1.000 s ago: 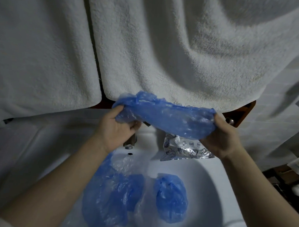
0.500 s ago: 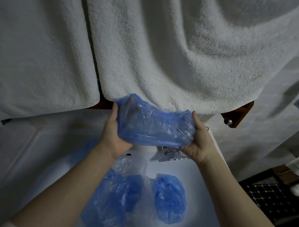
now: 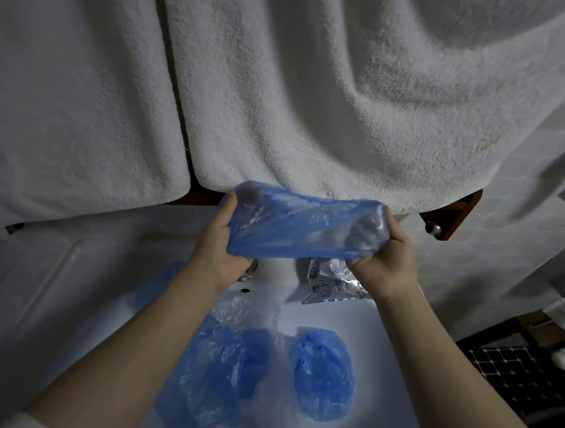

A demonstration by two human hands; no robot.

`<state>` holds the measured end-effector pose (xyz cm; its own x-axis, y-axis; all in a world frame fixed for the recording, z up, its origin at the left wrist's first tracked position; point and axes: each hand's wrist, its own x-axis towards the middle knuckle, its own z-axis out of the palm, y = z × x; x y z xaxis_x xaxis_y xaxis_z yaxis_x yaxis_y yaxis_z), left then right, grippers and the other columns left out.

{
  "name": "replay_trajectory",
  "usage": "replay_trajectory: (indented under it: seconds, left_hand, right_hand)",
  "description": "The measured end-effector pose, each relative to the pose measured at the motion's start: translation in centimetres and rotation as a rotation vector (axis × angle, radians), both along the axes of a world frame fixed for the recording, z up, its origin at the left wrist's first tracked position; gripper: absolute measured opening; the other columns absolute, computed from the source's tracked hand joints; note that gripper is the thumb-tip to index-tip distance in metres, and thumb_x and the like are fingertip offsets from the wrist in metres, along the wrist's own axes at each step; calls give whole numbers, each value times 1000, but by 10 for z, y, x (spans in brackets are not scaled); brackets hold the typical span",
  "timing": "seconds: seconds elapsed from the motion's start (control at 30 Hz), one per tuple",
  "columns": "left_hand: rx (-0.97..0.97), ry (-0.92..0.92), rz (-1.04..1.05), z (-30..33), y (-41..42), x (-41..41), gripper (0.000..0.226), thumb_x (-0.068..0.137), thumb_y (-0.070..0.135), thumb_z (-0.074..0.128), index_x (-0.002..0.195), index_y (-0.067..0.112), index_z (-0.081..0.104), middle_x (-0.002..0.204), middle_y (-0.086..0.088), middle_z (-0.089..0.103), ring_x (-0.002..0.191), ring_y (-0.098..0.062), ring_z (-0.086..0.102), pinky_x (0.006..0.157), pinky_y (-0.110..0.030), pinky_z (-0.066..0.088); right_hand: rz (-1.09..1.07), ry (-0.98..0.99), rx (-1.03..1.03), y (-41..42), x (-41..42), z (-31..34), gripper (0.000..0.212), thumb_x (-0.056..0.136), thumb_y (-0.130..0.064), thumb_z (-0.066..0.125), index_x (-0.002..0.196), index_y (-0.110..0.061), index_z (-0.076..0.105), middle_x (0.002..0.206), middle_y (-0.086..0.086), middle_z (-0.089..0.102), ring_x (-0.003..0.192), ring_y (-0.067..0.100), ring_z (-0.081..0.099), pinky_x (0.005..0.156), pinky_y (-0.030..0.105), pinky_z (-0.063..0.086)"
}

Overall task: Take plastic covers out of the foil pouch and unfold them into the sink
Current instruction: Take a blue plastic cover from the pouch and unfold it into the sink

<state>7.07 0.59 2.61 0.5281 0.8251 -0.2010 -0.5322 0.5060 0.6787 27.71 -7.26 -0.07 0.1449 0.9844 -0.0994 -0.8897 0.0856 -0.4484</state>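
A blue plastic cover (image 3: 303, 226) is stretched wide above the sink between both hands. My left hand (image 3: 223, 247) has its fingers inside the cover's left end, thumb outside. My right hand (image 3: 386, 262) holds the right end the same way, fingers showing dark through the plastic. The silver foil pouch (image 3: 331, 282) lies on the sink's back ledge under my right hand. Down in the white sink (image 3: 385, 354) lie unfolded blue covers: one at the right (image 3: 322, 372) and a crumpled pile at the left (image 3: 222, 373).
Two white towels (image 3: 312, 92) hang just behind the held cover. A tap (image 3: 248, 272) peeks out beside my left hand. A brown wooden shelf edge with a knob (image 3: 442, 220) juts out at the right. A dark grid mat (image 3: 520, 373) lies on the floor at the right.
My hands first drew together with the cover bunched, then spread apart again. The cover is now pulled out long and taut between them.
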Motion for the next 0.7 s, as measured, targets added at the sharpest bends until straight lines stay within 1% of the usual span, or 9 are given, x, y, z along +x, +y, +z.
replay_trajectory:
  seconds: [0.07,0.1,0.2,0.23,0.33,0.47,0.57,0.63,0.7]
  left_hand:
    - [-33,68,13,6,0,6,46,95,49,39,100,14,67,88,-6,72,73,-16,70,59,-26,57]
    - [-29,128,25,7,1,8,43,94,49,41,101,14,65,92,-6,70,75,-16,69,62,-26,57]
    - [5,382,64,7,2,10,30,93,41,50,100,15,62,97,-2,68,83,-14,65,68,-28,53]
    - [38,471,69,3,3,9,29,93,41,50,103,15,61,102,-1,66,87,-14,63,70,-27,50]
    - [91,626,79,4,-3,4,38,94,46,44,103,13,60,101,-4,65,86,-15,58,68,-27,42]
    - [62,447,-293,31,-21,-6,72,89,65,26,84,6,66,75,-12,69,68,-23,64,67,-32,47]
    - [34,320,-320,42,-28,-9,60,80,61,41,83,10,73,81,-12,73,69,-18,70,63,-27,57]
    - [64,335,-255,40,-29,-9,44,72,49,53,81,11,73,79,-9,74,67,-14,71,60,-23,56]
    - [82,335,-149,35,-27,-8,27,82,32,56,88,9,67,75,-7,73,65,-14,70,58,-21,57]
  right_hand:
    - [-56,82,-6,1,-5,1,43,61,-19,85,97,-17,62,96,6,57,93,18,56,84,24,40]
    - [-61,110,-11,0,-8,5,41,60,-17,85,94,-16,62,93,5,58,90,17,58,81,27,44]
    - [-203,4,-98,-9,-18,34,14,76,-18,71,66,-16,61,57,-3,51,48,8,48,44,17,38]
    - [-274,-121,-122,-12,-22,46,20,85,-18,59,65,-17,60,52,-4,52,43,7,48,42,15,39]
    - [-394,-735,43,-24,-43,83,28,91,-6,47,74,-21,64,57,-9,59,51,3,53,51,15,43]
    - [-482,-2040,394,-28,-74,84,22,86,-22,44,97,-22,63,58,-9,50,50,16,49,48,23,39]
    - [-362,-2359,608,-32,-95,64,27,77,-18,46,96,-14,65,59,3,60,46,27,55,37,28,41]
    - [-378,-2530,645,-31,-104,47,22,70,-11,60,91,-14,66,52,2,56,37,24,50,34,22,36]
    - [-413,-2640,603,-30,-105,32,39,57,-12,77,95,-15,67,49,-2,53,33,20,47,35,18,29]
